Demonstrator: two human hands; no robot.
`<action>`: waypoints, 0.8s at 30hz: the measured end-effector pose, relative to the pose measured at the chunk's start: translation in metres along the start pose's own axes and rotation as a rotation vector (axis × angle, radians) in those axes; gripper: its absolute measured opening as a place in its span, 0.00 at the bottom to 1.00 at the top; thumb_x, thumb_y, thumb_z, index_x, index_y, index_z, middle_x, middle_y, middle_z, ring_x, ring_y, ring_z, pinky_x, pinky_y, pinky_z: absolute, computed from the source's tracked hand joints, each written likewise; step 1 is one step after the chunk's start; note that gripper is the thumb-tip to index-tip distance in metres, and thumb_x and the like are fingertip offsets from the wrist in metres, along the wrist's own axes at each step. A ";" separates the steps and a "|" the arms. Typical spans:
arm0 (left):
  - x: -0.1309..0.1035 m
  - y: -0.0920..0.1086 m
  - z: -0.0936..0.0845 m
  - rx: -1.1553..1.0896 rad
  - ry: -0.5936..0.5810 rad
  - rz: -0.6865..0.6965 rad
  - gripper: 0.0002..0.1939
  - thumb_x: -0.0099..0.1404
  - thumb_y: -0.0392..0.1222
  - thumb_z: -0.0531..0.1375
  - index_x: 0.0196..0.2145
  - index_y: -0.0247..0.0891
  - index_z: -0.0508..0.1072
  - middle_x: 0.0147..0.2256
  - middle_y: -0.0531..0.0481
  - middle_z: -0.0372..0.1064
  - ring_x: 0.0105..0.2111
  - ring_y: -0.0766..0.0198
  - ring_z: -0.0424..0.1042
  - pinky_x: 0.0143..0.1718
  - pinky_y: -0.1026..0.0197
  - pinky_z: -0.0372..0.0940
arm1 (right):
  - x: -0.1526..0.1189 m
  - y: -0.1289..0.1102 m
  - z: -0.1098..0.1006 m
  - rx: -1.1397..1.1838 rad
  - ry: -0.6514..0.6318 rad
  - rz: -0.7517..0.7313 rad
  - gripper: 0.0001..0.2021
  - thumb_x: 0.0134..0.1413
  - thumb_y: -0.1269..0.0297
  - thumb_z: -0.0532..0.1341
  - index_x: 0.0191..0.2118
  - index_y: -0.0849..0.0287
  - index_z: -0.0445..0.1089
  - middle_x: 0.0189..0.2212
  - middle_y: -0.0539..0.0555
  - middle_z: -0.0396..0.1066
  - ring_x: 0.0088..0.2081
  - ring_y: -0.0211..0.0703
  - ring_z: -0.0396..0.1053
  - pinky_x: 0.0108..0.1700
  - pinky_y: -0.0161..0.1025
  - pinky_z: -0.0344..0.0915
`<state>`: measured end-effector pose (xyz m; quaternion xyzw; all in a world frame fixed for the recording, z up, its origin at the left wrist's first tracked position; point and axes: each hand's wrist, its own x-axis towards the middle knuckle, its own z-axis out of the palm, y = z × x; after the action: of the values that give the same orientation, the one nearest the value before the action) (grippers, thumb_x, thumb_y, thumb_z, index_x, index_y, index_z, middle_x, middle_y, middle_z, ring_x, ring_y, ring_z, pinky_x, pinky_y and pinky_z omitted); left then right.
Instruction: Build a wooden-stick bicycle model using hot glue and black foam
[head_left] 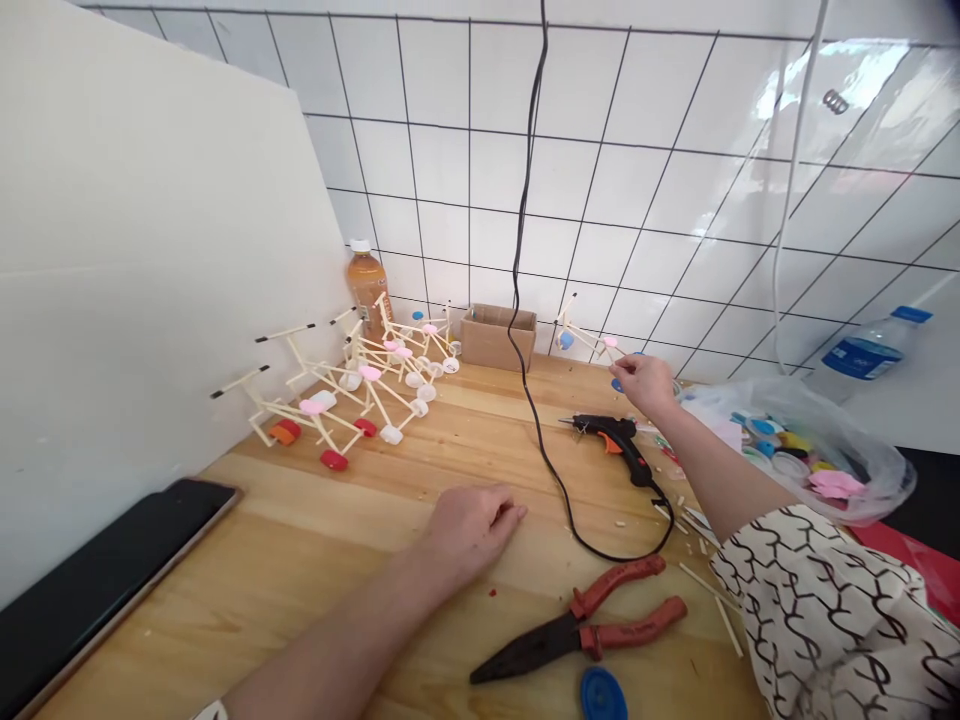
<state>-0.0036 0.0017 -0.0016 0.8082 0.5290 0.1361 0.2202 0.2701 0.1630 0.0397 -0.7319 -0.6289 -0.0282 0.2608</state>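
My right hand [645, 385] is at the back right, its thumb and fingers pinched on a small model tricycle [585, 333] of pale sticks. This model has blue bottle-cap wheels, a pink seat and a dark-tipped handlebar; my fingers partly cover its rear. My left hand [476, 525] rests on the wooden table with its fingers loosely curled in, and nothing shows in it. Below my right hand lies a black glue gun [619, 440] with an orange trigger. Red-handled long-nose pliers [577, 625] lie in front, beside a blue cap [602, 694].
Several similar stick tricycles [367, 373] stand at the back left, near an orange drink bottle [367, 285]. A small cardboard box [498, 338] stands against the tiled wall. A black cord [535, 400] hangs across the table. At right are a bag of caps [795, 450] and a water bottle [862, 350].
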 end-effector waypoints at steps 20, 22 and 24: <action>0.002 0.001 -0.002 -0.007 -0.033 -0.034 0.16 0.63 0.47 0.48 0.26 0.39 0.69 0.24 0.52 0.69 0.25 0.65 0.66 0.26 0.64 0.52 | 0.033 0.008 0.035 -0.085 -0.159 0.173 0.12 0.51 0.63 0.57 0.38 0.57 0.75 0.37 0.59 0.75 0.40 0.50 0.70 0.37 0.41 0.61; 0.002 0.001 -0.002 -0.007 -0.026 -0.028 0.16 0.63 0.48 0.48 0.26 0.39 0.69 0.24 0.52 0.69 0.25 0.65 0.66 0.26 0.64 0.52 | 0.033 0.006 0.035 -0.090 -0.155 0.171 0.12 0.51 0.63 0.56 0.39 0.57 0.75 0.37 0.59 0.75 0.41 0.52 0.69 0.39 0.42 0.60; 0.002 0.000 -0.001 -0.006 -0.019 -0.019 0.16 0.63 0.48 0.48 0.26 0.39 0.69 0.24 0.52 0.69 0.25 0.65 0.66 0.26 0.64 0.52 | 0.031 0.005 0.033 -0.091 -0.148 0.168 0.13 0.52 0.64 0.56 0.40 0.58 0.74 0.38 0.60 0.75 0.42 0.52 0.69 0.39 0.43 0.60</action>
<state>-0.0034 0.0034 -0.0006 0.8038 0.5339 0.1279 0.2292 0.2718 0.2044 0.0206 -0.7932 -0.5808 0.0193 0.1818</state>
